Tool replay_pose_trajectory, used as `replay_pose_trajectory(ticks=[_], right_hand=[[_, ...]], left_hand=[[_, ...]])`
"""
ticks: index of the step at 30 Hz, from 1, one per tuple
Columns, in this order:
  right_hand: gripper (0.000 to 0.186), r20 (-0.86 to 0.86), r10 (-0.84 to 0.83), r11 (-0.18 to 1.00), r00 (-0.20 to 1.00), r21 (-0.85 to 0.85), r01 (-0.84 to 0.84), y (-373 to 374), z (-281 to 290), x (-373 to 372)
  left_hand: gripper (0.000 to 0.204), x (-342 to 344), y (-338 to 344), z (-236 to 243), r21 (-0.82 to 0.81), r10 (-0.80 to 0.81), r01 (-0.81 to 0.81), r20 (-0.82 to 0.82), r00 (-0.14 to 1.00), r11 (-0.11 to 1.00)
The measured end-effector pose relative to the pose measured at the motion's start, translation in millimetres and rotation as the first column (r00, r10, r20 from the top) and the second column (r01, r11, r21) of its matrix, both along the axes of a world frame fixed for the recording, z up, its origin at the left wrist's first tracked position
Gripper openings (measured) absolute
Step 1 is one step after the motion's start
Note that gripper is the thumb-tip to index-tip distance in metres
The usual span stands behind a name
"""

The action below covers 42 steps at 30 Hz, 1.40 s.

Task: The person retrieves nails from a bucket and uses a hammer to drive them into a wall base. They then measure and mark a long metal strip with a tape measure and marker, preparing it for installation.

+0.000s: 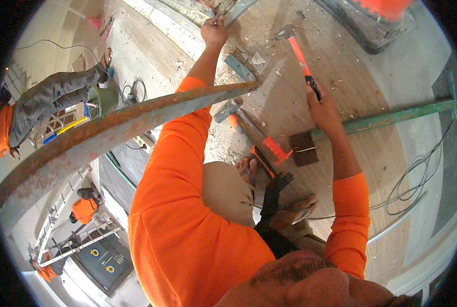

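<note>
My right hand (pixel 323 105) is wrapped round the black grip of a claw hammer (pixel 299 53) with an orange handle. Its metal head points away from me, above the dusty floor. Farther off to the left, my left hand (pixel 214 35) is closed at the near end of a flat grey metal bar (pixel 240 11); what exactly its fingers grip is partly hidden. Below my hands lie a heavy-headed hammer (pixel 228 110) and an orange-handled tool (pixel 277 150). A black-and-orange rod-like tool (pixel 262 159) lies closer to my feet.
A rusty steel beam (pixel 131 115) crosses the left side, ending near my left forearm. A green metal bar (pixel 392 119), a brown square piece (pixel 303 148) and a loose cable (pixel 410 184) lie to the right. Several people in orange work at left, near a ladder (pixel 59 204).
</note>
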State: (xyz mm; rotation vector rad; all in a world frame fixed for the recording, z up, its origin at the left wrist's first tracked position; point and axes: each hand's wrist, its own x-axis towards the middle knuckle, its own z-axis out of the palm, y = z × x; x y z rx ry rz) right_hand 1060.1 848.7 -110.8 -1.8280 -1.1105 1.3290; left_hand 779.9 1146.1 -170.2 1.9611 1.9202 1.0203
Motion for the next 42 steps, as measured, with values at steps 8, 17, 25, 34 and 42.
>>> replay_pose_trajectory(ticks=[8, 17, 25, 34, 42], right_hand=[[0.037, 0.061, 0.017, 0.996, 0.998, 0.091, -0.023, 45, 12, -6], [0.037, 0.208, -0.023, 0.982, 0.978, 0.187, -0.017, 92, 29, -37], [0.034, 0.119, -0.059, 0.977, 0.991, 0.211, 0.033, 108, 6, -58], [0.035, 0.337, 0.023, 0.958, 0.941, 0.263, -0.118, 140, 25, -76], [0.036, 0.495, 0.100, 0.958, 0.863, 0.185, -0.218, 157, 12, -79]], left_hand=[[0.028, -6, -14, -1, 0.050, 0.036, -0.046, 0.186, 0.982, 0.998], [0.022, 14, -1, 9, -0.038, -0.148, 0.151, 0.059, 0.987, 0.988], [0.039, 12, 6, 3, -0.051, -0.156, 0.154, -0.047, 0.987, 0.987], [0.020, 20, 4, 1, 0.028, -0.177, 0.180, -0.088, 0.980, 0.983], [0.018, 21, 5, -1, 0.013, -0.150, 0.155, -0.175, 0.973, 0.988]])
